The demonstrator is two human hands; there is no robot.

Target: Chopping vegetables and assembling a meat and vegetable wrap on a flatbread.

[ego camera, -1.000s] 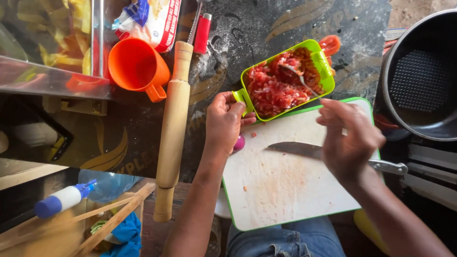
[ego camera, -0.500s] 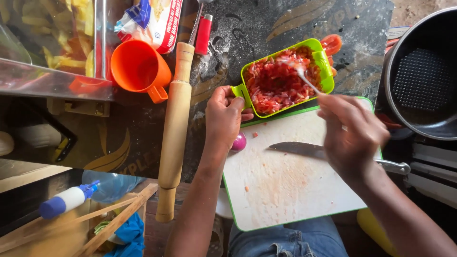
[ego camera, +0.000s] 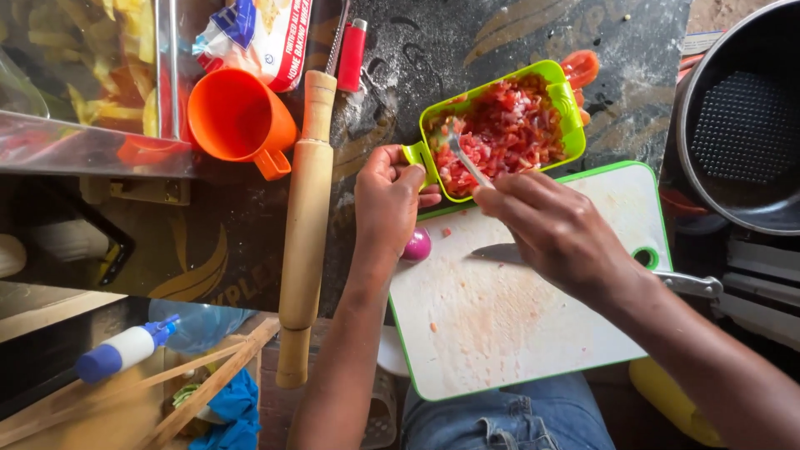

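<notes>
Green container (ego camera: 560,100) of chopped tomato sits on table just beyond cutting board (ego camera: 533,333), long axis slanting up-right. Left hand (ego camera: 387,200) pinches its near-left tab; right hand (ego camera: 558,229) grips spoon (ego camera: 458,150), bowl dipped into left end.

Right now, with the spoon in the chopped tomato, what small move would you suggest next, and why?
Probably draw the spoon through the chopped tomato mix: its bowl sits at the near corner, the right hand grips the handle, and the left hand steadies the green container by its clasp.
</notes>
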